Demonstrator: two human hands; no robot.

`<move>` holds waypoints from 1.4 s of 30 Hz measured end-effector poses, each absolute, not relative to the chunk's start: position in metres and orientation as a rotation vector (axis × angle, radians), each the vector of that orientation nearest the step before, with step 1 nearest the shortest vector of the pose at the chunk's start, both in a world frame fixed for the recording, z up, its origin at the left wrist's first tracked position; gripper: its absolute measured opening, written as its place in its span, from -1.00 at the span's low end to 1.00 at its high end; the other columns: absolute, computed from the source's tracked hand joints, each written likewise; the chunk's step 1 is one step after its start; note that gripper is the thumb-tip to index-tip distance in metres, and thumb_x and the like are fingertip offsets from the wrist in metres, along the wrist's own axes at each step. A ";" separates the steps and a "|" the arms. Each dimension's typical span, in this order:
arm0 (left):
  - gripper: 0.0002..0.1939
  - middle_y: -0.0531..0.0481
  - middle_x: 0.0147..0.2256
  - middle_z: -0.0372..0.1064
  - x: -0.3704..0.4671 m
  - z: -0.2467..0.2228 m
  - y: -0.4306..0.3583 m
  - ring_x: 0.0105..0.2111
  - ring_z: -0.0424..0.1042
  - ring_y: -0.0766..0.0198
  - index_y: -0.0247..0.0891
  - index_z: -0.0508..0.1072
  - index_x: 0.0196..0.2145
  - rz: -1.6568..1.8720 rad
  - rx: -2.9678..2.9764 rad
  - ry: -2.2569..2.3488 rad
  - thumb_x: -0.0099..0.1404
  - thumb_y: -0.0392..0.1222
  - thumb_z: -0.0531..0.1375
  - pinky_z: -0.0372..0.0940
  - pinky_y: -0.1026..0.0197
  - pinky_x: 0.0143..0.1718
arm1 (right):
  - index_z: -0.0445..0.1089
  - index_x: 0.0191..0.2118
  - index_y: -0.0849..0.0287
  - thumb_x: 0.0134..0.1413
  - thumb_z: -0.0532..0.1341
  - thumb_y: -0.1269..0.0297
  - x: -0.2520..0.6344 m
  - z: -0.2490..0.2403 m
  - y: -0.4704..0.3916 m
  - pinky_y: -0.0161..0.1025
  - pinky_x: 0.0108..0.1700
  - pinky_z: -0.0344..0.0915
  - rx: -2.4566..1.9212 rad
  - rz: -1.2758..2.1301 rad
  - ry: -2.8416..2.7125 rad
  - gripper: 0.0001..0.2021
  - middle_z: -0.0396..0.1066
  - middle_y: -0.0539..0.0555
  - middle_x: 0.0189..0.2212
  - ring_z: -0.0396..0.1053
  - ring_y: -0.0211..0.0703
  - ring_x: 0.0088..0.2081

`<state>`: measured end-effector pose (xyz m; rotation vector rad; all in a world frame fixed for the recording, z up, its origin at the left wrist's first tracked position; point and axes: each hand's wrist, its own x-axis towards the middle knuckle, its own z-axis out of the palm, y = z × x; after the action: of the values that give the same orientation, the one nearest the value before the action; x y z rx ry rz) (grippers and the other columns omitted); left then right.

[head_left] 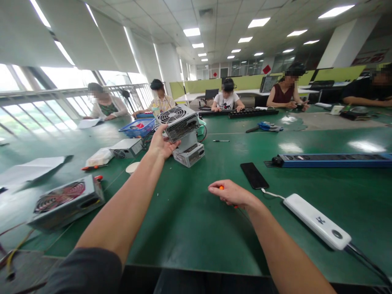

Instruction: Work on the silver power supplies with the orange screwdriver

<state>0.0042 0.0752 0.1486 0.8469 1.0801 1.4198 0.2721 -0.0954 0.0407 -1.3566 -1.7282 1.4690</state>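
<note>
Above the green, flat tabletop [190, 228], the grey metal box with a round fan grille [180, 124] looks heavy and hard, best held under its solid edges. Its far side is hidden. The left hand's [162, 145] fingers clamp its near edge; the right hand's [234, 192] curl round a small orange tool [221, 188], mostly covered.

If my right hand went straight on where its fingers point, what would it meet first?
Likely your left forearm, across the green tabletop, though their relative heights are unclear.

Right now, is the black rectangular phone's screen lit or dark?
Dark: the black rectangular phone lies on the glossy green table, its glass showing no glow or image.
</note>
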 end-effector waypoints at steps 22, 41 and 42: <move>-0.54 -0.13 -0.16 0.51 -0.009 0.218 -0.010 -0.10 0.57 0.11 -0.27 0.49 -0.11 1.603 1.042 0.597 0.24 0.16 0.29 0.57 0.17 -0.12 | 0.51 0.06 0.20 0.22 0.26 -0.15 0.273 0.041 -0.094 -0.44 -0.65 -0.09 -1.390 1.524 -1.644 -0.48 0.07 -0.18 -0.60 -0.05 -0.43 -0.62; -0.55 -0.19 -0.19 0.61 0.013 0.125 -0.042 -0.25 0.60 0.14 -0.34 0.55 -0.02 1.099 0.850 0.679 0.25 0.02 0.28 0.55 0.18 -0.21 | 0.50 -0.14 0.21 0.27 0.30 0.01 0.289 0.046 -0.082 -0.52 -0.70 -0.11 -1.143 1.507 -1.031 -0.68 0.42 0.01 -0.36 0.14 -0.48 -0.58; -0.56 -0.20 -0.19 0.61 0.012 0.118 -0.044 -0.28 0.60 0.14 -0.35 0.55 -0.02 1.069 0.836 0.692 0.25 0.00 0.28 0.55 0.19 -0.24 | 0.48 -0.14 0.21 0.31 0.26 0.01 0.293 0.047 -0.081 -0.52 -0.71 -0.11 -1.138 1.506 -0.974 -0.68 0.46 0.04 -0.35 0.18 -0.47 -0.58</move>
<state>0.0122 -0.0437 0.1181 0.8356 0.6917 1.0685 0.2926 -0.0807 0.0469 -1.1384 -0.9743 1.5056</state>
